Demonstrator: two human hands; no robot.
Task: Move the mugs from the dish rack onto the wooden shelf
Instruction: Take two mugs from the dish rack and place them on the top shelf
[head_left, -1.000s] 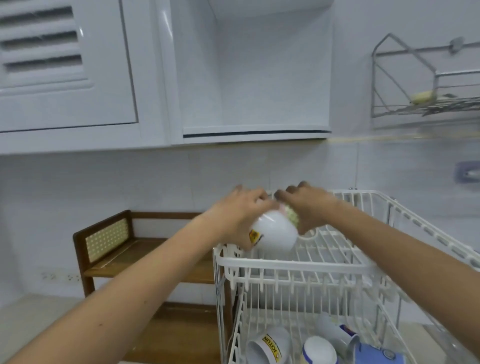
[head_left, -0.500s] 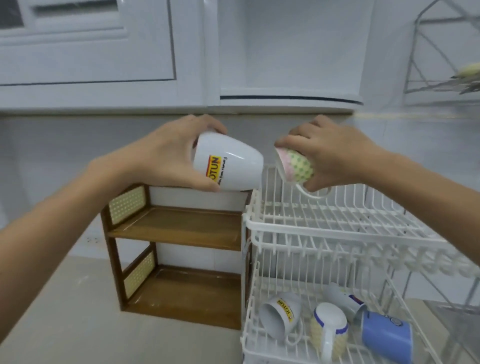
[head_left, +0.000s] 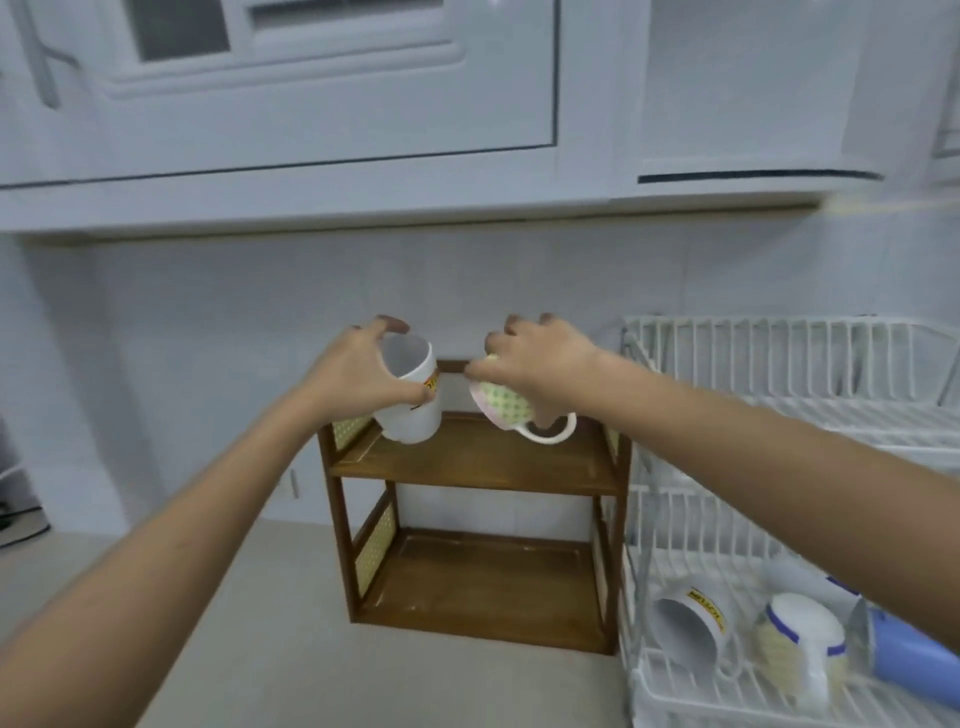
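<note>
- Your left hand (head_left: 358, 374) has its grip closed around the white mug (head_left: 410, 397), which is upright with the mouth open to you, just above the top board of the wooden shelf (head_left: 467, 457).
- Your right hand (head_left: 540, 364) has its grip closed from above on the green-dotted mug (head_left: 501, 405), tilted, handle hanging low, at 3 o'clock from the white mug.
- On the counter (head_left: 270, 649), the dish rack (head_left: 779, 415) stands at 3 o'clock from the shelf; three more mugs (head_left: 691, 631) lie in its lower tier.

White mug (head_left: 410, 410) with yellow logo – green-dotted, pink-rimmed mug (head_left: 503, 408) – brown shelf (head_left: 478, 457).
</note>
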